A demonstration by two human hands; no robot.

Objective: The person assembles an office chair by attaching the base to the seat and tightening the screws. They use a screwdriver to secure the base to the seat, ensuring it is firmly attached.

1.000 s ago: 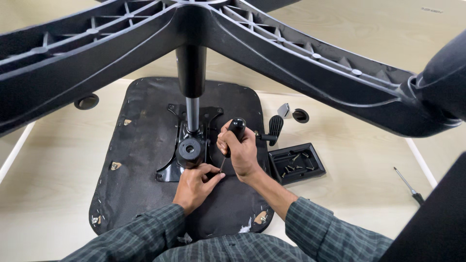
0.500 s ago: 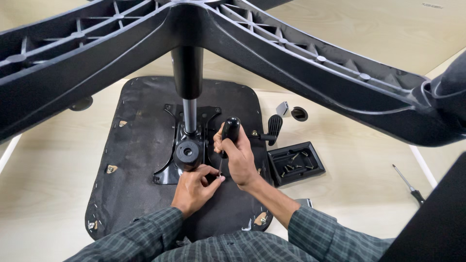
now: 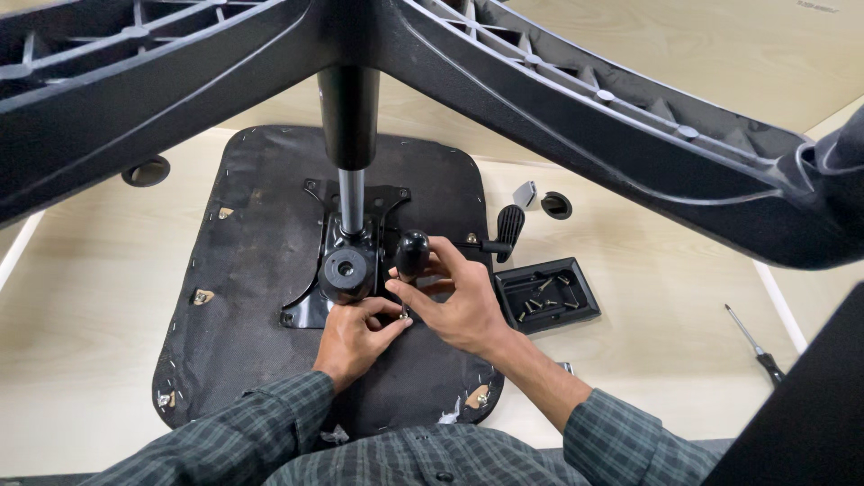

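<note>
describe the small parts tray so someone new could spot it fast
Start at the black seat underside lying flat on the pale table. Just past its right edge, beside the right hand, sits the tray. It is the only shallow black rectangle there, with loose screws inside.

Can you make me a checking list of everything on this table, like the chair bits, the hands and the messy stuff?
Surface: pale wooden table, with round holes.
Job's things: upturned black chair seat; metal mechanism plate on it; gas cylinder rising to the star base.
Clutter: black tray holding small screws; screwdriver far right; lever handle.
Grippers: left hand pinches something small at the plate; right hand grips a black-handled tool.
Cables: nothing seen.
Surroundings: dark shape at lower right, unclear.
</note>
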